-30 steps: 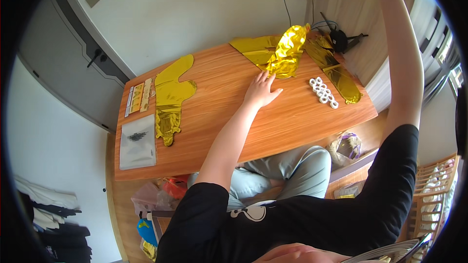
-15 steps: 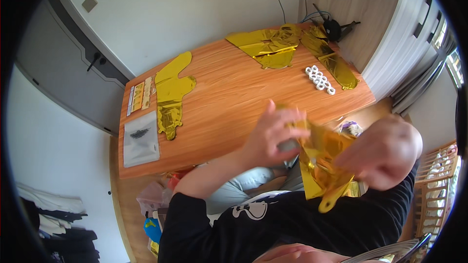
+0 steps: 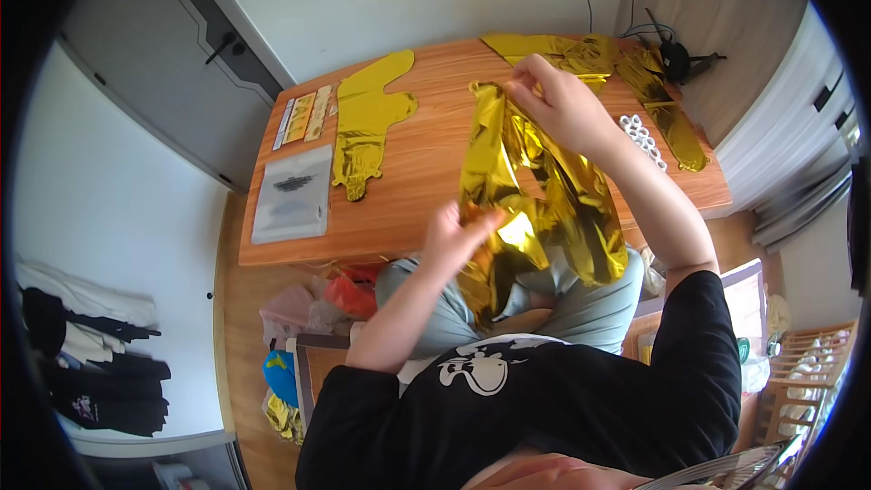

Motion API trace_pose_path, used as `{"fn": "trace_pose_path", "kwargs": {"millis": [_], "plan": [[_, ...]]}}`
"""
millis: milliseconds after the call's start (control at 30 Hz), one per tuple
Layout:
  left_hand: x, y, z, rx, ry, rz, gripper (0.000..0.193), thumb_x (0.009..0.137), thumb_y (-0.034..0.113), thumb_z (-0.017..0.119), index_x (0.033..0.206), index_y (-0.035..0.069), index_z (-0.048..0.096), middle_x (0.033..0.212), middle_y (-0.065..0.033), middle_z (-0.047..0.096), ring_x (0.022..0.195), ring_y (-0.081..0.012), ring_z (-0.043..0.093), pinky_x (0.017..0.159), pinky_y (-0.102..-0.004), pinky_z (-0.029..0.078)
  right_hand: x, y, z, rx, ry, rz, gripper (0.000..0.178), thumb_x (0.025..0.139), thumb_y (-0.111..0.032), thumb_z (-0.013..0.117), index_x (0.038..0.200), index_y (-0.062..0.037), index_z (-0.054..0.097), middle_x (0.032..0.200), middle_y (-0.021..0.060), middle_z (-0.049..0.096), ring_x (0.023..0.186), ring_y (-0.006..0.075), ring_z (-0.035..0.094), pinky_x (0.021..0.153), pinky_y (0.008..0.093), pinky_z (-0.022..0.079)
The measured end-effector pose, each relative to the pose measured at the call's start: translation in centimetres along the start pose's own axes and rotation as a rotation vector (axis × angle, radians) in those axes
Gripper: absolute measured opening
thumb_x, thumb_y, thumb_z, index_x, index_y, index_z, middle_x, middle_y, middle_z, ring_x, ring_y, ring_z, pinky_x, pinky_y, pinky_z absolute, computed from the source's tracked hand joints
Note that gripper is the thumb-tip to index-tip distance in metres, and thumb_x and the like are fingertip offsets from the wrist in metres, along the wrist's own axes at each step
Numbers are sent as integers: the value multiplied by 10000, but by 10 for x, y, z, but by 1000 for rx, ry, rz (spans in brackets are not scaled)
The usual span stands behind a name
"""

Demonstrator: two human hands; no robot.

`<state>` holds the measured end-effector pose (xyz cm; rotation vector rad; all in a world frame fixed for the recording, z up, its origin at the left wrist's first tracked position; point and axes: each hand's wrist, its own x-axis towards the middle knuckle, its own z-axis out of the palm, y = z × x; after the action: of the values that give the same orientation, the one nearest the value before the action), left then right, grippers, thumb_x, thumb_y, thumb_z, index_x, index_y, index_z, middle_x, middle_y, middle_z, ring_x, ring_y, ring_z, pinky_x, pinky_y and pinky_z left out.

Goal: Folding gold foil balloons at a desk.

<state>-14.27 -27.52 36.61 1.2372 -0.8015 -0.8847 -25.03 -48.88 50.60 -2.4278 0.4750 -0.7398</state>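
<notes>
A crinkled gold foil balloon (image 3: 581, 204), uninflated, hangs spread out between my hands, its lower part draping over my lap. My right hand (image 3: 562, 104) is raised above the table and pinches the balloon's upper edge. Lower down, my left hand (image 3: 461, 240) is closed on the left side of the foil, slightly blurred. An opening shows through the middle of the balloon. Left of it, another flat gold foil balloon (image 3: 365, 113) lies on the wooden table (image 3: 422, 177).
At the table's left lie a greyish plastic bag (image 3: 292, 195) and printed card strips (image 3: 302, 116). More gold foil (image 3: 544, 47) lies at the back, another strip (image 3: 679, 134) at the right. Small white rolls (image 3: 642, 141) and a black antennaed device (image 3: 676, 62) are there too.
Both hands have moved left, the right one also up over the table. The bunched gold foil balloon has been unfolded and now hangs spread out. The view has shifted.
</notes>
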Motion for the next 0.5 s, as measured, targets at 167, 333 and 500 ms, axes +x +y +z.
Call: {"fn": "trace_pose_path", "kwargs": {"millis": [167, 333, 500], "plan": [[59, 0, -65, 250, 140, 74, 553, 846, 196, 856, 1279, -21, 589, 1167, -114, 725, 1033, -189, 699, 925, -328, 550, -22, 47, 71, -464, 282, -322, 514, 950, -406, 682, 1281, -25, 585, 1301, 162, 611, 1210, 357, 575, 1045, 466, 441], [106, -3, -104, 956, 205, -81, 1090, 746, 458, 898, 1547, -28, 339, 1389, -267, 604, 1261, -342, 623, 1072, -413, 476, -81, 81, 122, -491, -290, -128, 585, 967, -443, 629, 1393, -51, 546, 1434, 158, 545, 1352, 344, 498, 1151, 496, 369], [128, -1, -134, 1140, 141, -148, 1190, 715, 554, 879, 1590, 20, 273, 1437, -291, 554, 1313, -393, 578, 1084, -444, 469, -76, 99, 116, -460, -272, -77, 619, 990, -475, 562, 1460, -75, 511, 1519, 142, 494, 1427, 331, 436, 1221, 505, 296]]}}
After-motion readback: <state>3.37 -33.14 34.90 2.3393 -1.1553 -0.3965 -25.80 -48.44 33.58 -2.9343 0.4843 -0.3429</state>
